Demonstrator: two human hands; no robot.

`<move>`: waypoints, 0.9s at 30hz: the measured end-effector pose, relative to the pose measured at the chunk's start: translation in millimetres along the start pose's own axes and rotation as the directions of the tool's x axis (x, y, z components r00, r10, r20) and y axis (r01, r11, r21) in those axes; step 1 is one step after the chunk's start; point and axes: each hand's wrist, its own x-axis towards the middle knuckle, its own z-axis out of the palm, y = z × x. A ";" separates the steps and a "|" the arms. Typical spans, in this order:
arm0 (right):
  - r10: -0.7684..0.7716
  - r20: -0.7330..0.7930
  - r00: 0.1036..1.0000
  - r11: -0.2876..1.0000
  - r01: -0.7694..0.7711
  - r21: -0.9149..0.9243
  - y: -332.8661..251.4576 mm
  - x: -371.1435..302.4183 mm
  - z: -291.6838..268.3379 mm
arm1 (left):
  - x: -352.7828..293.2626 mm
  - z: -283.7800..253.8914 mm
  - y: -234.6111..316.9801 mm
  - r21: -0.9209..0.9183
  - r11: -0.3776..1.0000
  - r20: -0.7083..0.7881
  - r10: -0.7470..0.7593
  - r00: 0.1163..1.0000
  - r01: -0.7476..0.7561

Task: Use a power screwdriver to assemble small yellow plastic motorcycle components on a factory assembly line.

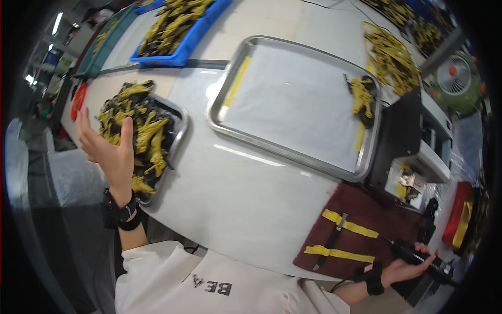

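Note:
My left hand [110, 157], fingers spread and thumb apart, is raised beside and partly in front of a metal tray [181, 130] heaped with black-and-yellow pieces [149, 133]. Nothing is in it. At the lower right my right hand [407, 271] has its fingers around a black electric screwdriver [410, 253], whose thin bit points left over a maroon cloth [308, 246]. A narrow black strip [332, 238] lies on that cloth, crossing two yellow tape bands [350, 224].
A large metal tray [285, 152] with a white liner holds a few black-and-yellow pieces [362, 99] at its right end. A black-and-grey machine [400, 136] stands right of it. Farther back are a blue bin [184, 51], a yellow heap [392, 57] and a green fan [456, 78].

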 end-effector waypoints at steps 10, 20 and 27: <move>-0.028 -0.015 1.000 0.998 0.028 0.058 -11.0 -14.6 10.2 | -5.5 107.9 306.4 -0.743 0.458 0.199 0.847 0.492 -0.488; -0.118 0.031 0.992 0.992 0.117 0.044 -3.6 -8.6 4.9 | -12.7 15.6 288.9 -0.905 0.119 -0.218 0.695 0.686 -0.408; -0.352 0.443 0.825 0.905 0.178 0.387 -44.9 -5.1 52.8 | -147.1 -32.2 276.2 -0.947 0.154 0.095 0.973 0.210 -0.283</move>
